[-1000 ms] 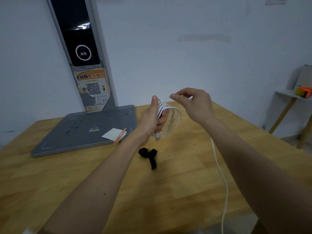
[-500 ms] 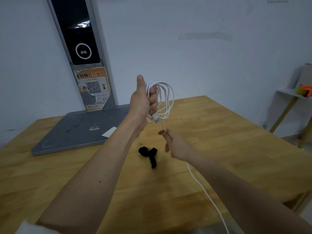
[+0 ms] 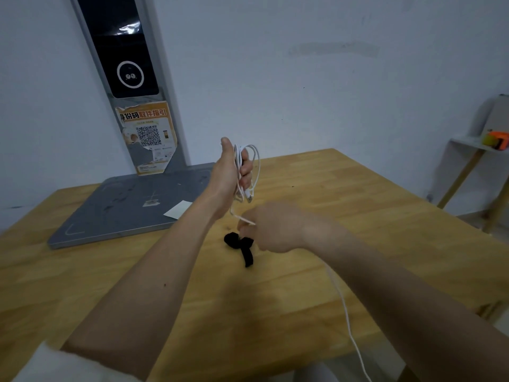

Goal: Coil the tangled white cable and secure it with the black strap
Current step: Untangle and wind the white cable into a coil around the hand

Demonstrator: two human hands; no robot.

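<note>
Left hand (image 3: 230, 172) gripped looped white cable (image 3: 254, 172); right hand (image 3: 271, 227) pinched its strand above crumpled black strap (image 3: 242, 248).

Left hand (image 3: 230, 172) grips coiled white cable (image 3: 254, 164); right hand (image 3: 271, 227) pinches its tail above black strap (image 3: 242, 248)

strap (image 3: 242, 248): mid-desk (image 3: 358, 188), right of the scale base (image 3: 132, 205)
paper (image 3: 177, 210): on the base's right edge
</note>
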